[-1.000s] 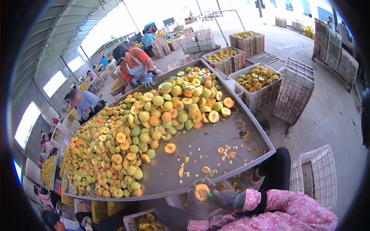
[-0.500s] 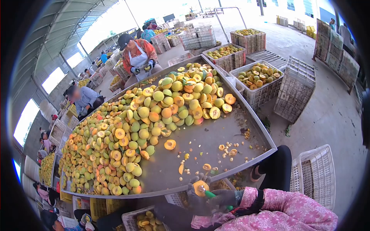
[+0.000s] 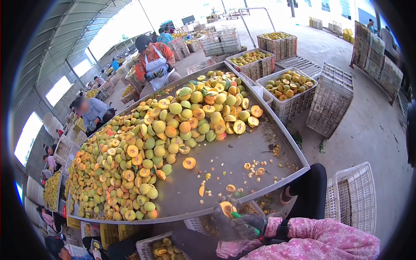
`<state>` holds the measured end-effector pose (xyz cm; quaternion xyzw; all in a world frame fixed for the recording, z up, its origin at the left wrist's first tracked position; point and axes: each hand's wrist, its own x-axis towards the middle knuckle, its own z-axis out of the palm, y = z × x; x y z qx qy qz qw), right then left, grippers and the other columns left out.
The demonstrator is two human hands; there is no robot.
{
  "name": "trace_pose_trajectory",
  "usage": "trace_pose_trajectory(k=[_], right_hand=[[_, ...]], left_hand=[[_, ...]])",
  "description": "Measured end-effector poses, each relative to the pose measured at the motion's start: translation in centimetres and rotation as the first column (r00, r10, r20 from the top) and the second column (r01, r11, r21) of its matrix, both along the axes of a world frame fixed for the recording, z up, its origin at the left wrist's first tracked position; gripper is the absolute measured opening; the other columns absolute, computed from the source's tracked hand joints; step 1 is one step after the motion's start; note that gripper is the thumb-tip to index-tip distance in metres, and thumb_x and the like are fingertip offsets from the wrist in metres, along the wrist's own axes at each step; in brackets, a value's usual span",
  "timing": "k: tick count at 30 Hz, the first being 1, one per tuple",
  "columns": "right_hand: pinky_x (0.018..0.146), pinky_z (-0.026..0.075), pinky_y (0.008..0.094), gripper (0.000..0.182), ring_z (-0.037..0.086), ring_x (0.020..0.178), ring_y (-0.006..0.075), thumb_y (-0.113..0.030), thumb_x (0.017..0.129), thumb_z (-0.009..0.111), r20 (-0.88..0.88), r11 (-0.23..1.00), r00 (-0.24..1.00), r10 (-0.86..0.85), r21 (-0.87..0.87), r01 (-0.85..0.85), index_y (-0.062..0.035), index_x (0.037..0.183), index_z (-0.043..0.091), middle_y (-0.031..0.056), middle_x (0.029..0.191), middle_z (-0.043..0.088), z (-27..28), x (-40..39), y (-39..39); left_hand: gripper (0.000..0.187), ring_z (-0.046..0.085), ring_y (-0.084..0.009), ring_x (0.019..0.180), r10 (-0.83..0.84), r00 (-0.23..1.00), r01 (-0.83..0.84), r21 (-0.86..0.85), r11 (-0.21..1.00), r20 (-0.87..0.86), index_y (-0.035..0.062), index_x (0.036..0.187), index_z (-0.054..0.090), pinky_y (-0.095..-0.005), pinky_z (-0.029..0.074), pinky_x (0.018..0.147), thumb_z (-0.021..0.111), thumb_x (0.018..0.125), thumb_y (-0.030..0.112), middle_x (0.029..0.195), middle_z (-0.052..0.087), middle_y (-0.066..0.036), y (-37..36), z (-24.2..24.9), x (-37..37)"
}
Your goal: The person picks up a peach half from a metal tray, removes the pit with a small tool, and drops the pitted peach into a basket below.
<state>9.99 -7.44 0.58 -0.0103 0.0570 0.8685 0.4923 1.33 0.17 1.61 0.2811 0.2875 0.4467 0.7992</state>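
In front of the metal table's near edge, my left hand (image 3: 222,223), in a dark glove, grips an apricot half (image 3: 228,209) with its orange cut face turned up. My right hand (image 3: 252,225), also gloved, is wrapped round a green-handled tool (image 3: 236,215). That tool's front end meets the cut face; its tip is hidden. Close by on the table are a loose cut piece (image 3: 230,188), a slice (image 3: 201,190) and several pale pits (image 3: 209,192). A big heap of apricots (image 3: 147,151), many cut in half, covers the table's left and far parts.
The table's raised metal rim (image 3: 277,185) runs between my hands and the heap. A white crate (image 3: 352,201) stands at right, and a crate of apricot halves (image 3: 162,248) below left. Across the table sits a co-worker (image 3: 156,65). Filled crates (image 3: 288,89) stand beyond the right edge.
My right hand and the green-handled tool have shifted slightly against the apricot half, which now sits more tilted in my left hand. The co-worker opposite has brought both hands together. The view has moved slightly.
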Motion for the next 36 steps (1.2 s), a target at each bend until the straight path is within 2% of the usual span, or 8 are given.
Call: trace_pose_trajectory(k=[10, 11, 13, 26, 28, 29, 31, 36], right_hand=[[0.036, 0.030, 0.0197, 0.013, 0.041, 0.044, 0.0049, -0.021, 0.089, 0.054, 0.507, 0.995, 0.856, -0.099, 0.075, 0.070, -0.0084, 0.088, 0.050, -0.0027, 0.062, 0.045, 1.6, 2.0, -1.4], [0.038, 0.032, 0.0195, 0.014, 0.043, 0.046, 0.0048, -0.021, 0.088, 0.055, 0.600, 0.996, 0.795, -0.092, 0.072, 0.060, -0.0084, 0.091, 0.051, -0.0027, 0.063, 0.046, 2.0, 2.4, -1.5], [0.042, 0.036, 0.0191, 0.021, 0.046, 0.052, 0.0052, -0.022, 0.088, 0.056, 0.846, 0.996, 0.527, -0.083, 0.058, 0.065, -0.0074, 0.102, 0.052, -0.0021, 0.069, 0.048, 3.2, 3.0, -1.2], [0.064, 0.048, 0.0229, 0.030, 0.056, 0.074, 0.0079, -0.027, 0.091, 0.053, 0.831, 0.991, 0.540, -0.135, 0.114, 0.072, -0.0058, 0.111, 0.052, 0.0001, 0.088, 0.056, -1.8, 3.6, -1.0], [0.068, 0.048, 0.0235, 0.031, 0.056, 0.079, 0.0078, -0.027, 0.091, 0.052, 0.785, 0.994, 0.614, -0.085, 0.113, -0.006, -0.0050, 0.113, 0.051, 0.0010, 0.090, 0.056, -3.7, 4.6, -1.2], [0.069, 0.048, 0.0246, 0.031, 0.055, 0.080, 0.0082, -0.026, 0.092, 0.052, 0.785, 0.992, 0.611, -0.101, 0.123, 0.006, -0.0048, 0.114, 0.049, 0.0010, 0.091, 0.056, -4.4, 4.5, -1.6], [0.073, 0.049, 0.0272, 0.033, 0.055, 0.081, 0.0098, -0.023, 0.092, 0.052, 0.773, 0.990, 0.624, -0.110, 0.144, -0.004, -0.0049, 0.118, 0.045, 0.0005, 0.091, 0.055, -4.3, 4.4, -2.0], [0.073, 0.047, 0.0254, 0.037, 0.054, 0.085, 0.0097, -0.022, 0.093, 0.049, 0.823, 0.994, 0.567, -0.036, 0.088, -0.065, -0.0058, 0.125, 0.040, 0.0017, 0.095, 0.054, -4.6, 4.6, -2.5]], left_hand=[[0.041, 0.054, -0.0297, 0.104, -0.030, 0.981, 0.083, -0.275, 0.958, 0.191, 0.0011, 0.116, 0.049, -0.0449, 0.043, 0.095, 0.041, 0.092, 0.033, 0.111, 0.056, -0.017, 1.0, -0.1, -2.3], [0.045, 0.051, -0.0333, 0.108, -0.010, 0.990, 0.017, 0.053, 0.998, -0.138, -0.0014, 0.118, 0.048, -0.0472, 0.041, 0.097, 0.041, 0.091, 0.034, 0.118, 0.053, -0.019, 0.7, -0.1, -2.2], [0.046, 0.050, -0.0346, 0.111, 0.009, 0.998, 0.002, -0.150, 0.989, 0.068, -0.0022, 0.118, 0.047, -0.0486, 0.040, 0.097, 0.041, 0.091, 0.034, 0.119, 0.052, -0.020, 1.3, 0.1, -3.1], [0.049, 0.053, -0.0311, 0.102, 0.097, 0.960, -0.031, -0.246, 0.969, 0.263, -0.0036, 0.115, 0.050, -0.0408, 0.049, 0.083, 0.042, 0.088, 0.037, 0.116, 0.052, -0.022, 3.5, 4.0, -12.1], [0.039, 0.058, -0.0277, 0.083, -0.663, 0.334, 0.737, 0.253, 0.627, 0.670, -0.0005, 0.106, 0.054, -0.0392, 0.050, 0.068, 0.046, 0.085, 0.032, 0.098, 0.058, -0.017, 13.7, -6.6, -23.6], [0.037, 0.058, -0.0271, 0.081, -0.071, 0.912, 0.095, -0.038, 0.995, 0.405, 0.0000, 0.104, 0.054, -0.0386, 0.050, 0.067, 0.047, 0.086, 0.031, 0.095, 0.058, -0.016, 11.3, -3.3, -25.7], [0.032, 0.057, -0.0260, 0.076, 0.182, 0.980, -0.179, -0.051, 0.983, 0.078, 0.0010, 0.099, 0.055, -0.0373, 0.049, 0.064, 0.047, 0.086, 0.029, 0.089, 0.058, -0.014, 11.5, -2.0, -27.6], [0.021, 0.057, -0.0233, 0.064, -0.356, 0.894, 0.404, -0.147, 0.903, 0.272, 0.0035, 0.087, 0.057, -0.0342, 0.047, 0.059, 0.049, 0.088, 0.023, 0.073, 0.058, -0.010, 20.0, -2.6, -24.1]])
